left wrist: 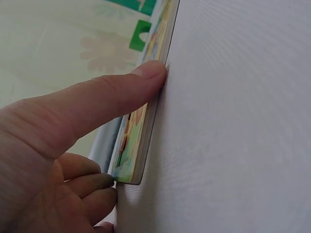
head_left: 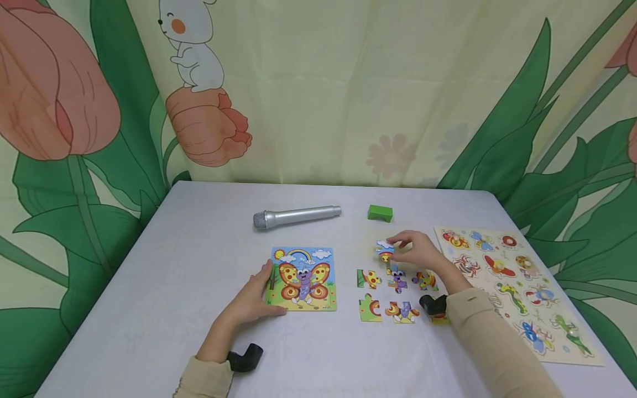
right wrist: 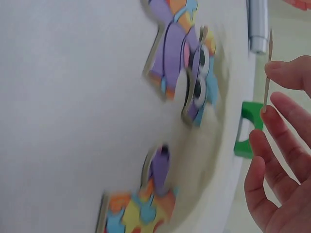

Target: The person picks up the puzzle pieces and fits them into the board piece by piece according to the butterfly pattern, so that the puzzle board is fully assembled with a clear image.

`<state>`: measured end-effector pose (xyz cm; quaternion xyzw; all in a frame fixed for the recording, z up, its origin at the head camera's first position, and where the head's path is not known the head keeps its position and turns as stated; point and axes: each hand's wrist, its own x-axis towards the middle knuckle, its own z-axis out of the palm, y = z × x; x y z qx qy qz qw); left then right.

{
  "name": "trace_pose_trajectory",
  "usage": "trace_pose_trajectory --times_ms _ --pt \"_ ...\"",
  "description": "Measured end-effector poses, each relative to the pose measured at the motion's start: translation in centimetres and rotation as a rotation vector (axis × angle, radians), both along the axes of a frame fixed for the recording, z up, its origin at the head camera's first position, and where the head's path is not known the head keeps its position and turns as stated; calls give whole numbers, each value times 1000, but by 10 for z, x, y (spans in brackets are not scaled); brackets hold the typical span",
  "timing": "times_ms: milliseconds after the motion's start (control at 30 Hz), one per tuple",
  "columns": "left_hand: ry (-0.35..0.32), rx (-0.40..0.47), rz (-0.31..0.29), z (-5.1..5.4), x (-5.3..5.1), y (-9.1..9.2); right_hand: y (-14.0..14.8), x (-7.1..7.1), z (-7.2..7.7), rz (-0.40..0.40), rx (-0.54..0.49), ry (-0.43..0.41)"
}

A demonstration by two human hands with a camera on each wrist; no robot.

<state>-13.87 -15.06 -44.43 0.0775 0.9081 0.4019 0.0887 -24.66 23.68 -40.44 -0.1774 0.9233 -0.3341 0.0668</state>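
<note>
A butterfly puzzle board [head_left: 303,279] with a complete picture lies flat on the table. My left hand [head_left: 254,296] rests against its near left corner, fingers along the left side and thumb [left wrist: 146,73] against the near edge. Raised above the loose pieces, a puzzle piece [head_left: 385,250] with cloud and rainbow is pinched between thumb and finger of my right hand [head_left: 418,253]. The right wrist view shows that piece [right wrist: 267,82] edge-on. Below it lie loose pieces in rough rows, among them a purple face piece [head_left: 396,279] and a green corner piece [head_left: 370,309].
A silver microphone [head_left: 298,216] and a green block [head_left: 380,213] lie toward the back. At the right, a large insect peg board [head_left: 497,287] is partly covered by my right forearm. A black wrist mount [head_left: 433,305] partly hides one loose piece.
</note>
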Motion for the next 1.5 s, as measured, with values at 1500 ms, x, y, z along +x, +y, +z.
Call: trace_pose_trajectory --times_ms 1500 --pt "20 -42 6 0 -20 12 -128 -18 -8 162 90 -83"
